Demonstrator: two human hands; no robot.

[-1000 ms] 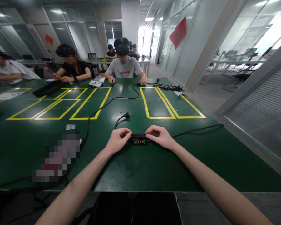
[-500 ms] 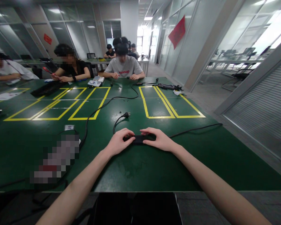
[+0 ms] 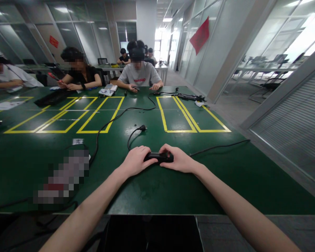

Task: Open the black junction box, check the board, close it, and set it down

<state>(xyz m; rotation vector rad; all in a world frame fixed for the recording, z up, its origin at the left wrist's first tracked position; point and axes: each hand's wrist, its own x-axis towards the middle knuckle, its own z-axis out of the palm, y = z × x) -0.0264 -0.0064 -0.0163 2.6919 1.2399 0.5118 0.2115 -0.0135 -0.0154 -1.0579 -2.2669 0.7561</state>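
A small black box-shaped device [image 3: 159, 157] lies on the green table [image 3: 157, 189] straight in front of me. My left hand [image 3: 136, 161] grips its left end with curled fingers. My right hand [image 3: 179, 160] wraps round its right end. A black cable [image 3: 217, 146] runs from under the right hand toward the table's right edge. Another black cord ending in a plug [image 3: 142, 128] loops just beyond the device.
Yellow tape rectangles [image 3: 177, 115] mark the table. A long black cable [image 3: 112, 120] crosses it. A blurred-out object [image 3: 63, 176] lies at my left. Across the table sit people, one in a grey shirt [image 3: 139, 77]; a black power strip [image 3: 190, 97] lies at the far right.
The device was tipped with its coloured inside facing me; it has been turned so only its black shell shows. Both hands closed in round its ends and drew slightly nearer.
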